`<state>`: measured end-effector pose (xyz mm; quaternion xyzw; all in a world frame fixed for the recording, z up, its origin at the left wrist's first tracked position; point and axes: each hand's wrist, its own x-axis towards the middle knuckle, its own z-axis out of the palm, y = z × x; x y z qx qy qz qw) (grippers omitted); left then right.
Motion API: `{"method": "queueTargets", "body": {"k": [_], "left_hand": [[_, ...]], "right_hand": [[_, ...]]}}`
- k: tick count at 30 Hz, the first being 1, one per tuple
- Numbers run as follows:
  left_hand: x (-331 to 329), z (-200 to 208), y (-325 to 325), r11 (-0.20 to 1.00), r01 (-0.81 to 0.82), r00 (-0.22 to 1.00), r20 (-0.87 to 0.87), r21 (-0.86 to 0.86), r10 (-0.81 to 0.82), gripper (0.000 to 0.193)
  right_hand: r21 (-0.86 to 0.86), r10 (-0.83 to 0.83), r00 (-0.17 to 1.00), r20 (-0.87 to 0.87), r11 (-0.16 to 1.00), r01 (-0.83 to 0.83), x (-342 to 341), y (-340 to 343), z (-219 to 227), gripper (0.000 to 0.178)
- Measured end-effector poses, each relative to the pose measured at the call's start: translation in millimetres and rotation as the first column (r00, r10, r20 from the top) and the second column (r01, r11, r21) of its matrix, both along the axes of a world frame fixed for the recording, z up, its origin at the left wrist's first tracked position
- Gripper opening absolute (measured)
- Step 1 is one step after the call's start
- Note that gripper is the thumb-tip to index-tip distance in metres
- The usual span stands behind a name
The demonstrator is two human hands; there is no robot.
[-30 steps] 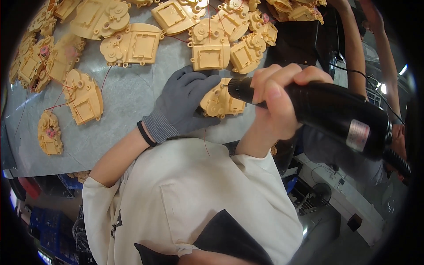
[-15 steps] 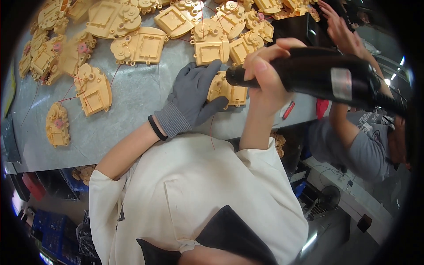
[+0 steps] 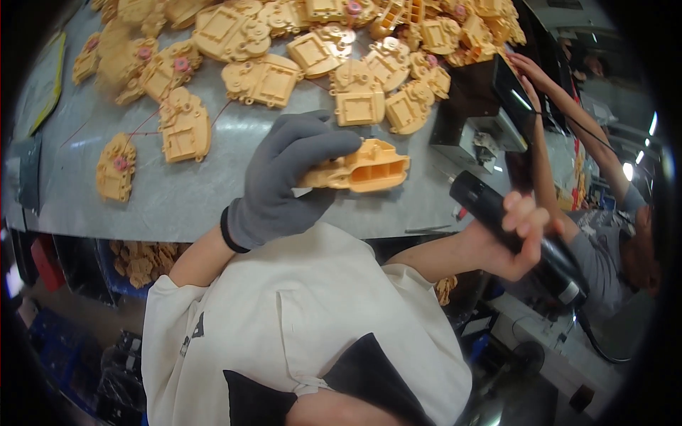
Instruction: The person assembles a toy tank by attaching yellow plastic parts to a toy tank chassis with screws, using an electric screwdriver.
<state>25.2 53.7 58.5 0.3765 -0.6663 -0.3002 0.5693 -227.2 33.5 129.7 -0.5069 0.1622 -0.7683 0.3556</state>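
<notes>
In a grey glove, my left hand (image 3: pixel 288 174) grips a yellow plastic housing (image 3: pixel 376 169) above the near part of the table. The housing is turned on its side, so an open hollow in it shows. My bare right hand (image 3: pixel 522 238) is wrapped round a black electric screwdriver (image 3: pixel 497 206) with a cord at its back end. Its thin bit points up and left, apart from the housing. Across the far side of the table lie several like housings (image 3: pixel 263 79), some with pink round parts and thin red wires.
A metal box-shaped device (image 3: pixel 474 135) stands at the table's right, under a dark panel. Beyond it a co-worker's arms (image 3: pixel 561 106) reach over the bench. A bin of yellow parts (image 3: pixel 142 261) sits below the table's front left edge. A yellow-edged sheet (image 3: pixel 48 89) lies far left.
The screwdriver has come off the housing and swung down to the right in my right hand. My left hand has lifted the housing from the table and tilted it on its side.
</notes>
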Motion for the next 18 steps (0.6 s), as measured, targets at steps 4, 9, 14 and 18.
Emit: {"method": "queueTargets", "body": {"k": [4,9,14,18], "left_hand": [[61.4,-10.2,98.3,0.669,-0.673,0.703,-0.01,0.316,0.712,0.045],[162.4,-78.1,245.0,0.028,-0.886,0.105,0.142,0.462,0.984,0.043],[231.7,-119.9,241.1,-0.24,-0.97,-0.186,0.52,0.038,0.833,0.042],[141.4,9.9,87.2,0.364,-0.918,0.218,0.565,-0.159,0.796,0.047]], "right_hand": [[0.216,-0.11,0.993,0.043,0.971,0.099,-11.0,1.8,-14.5,0.035],[0.355,-0.185,0.98,0.07,0.923,0.149,-41.6,-1.4,-41.2,0.028],[0.445,-0.244,0.969,0.043,0.873,0.2,-15.0,-9.3,-49.9,0.033],[0.363,-0.167,0.985,0.044,0.921,0.14,-19.3,-7.5,-53.0,0.034]]}}
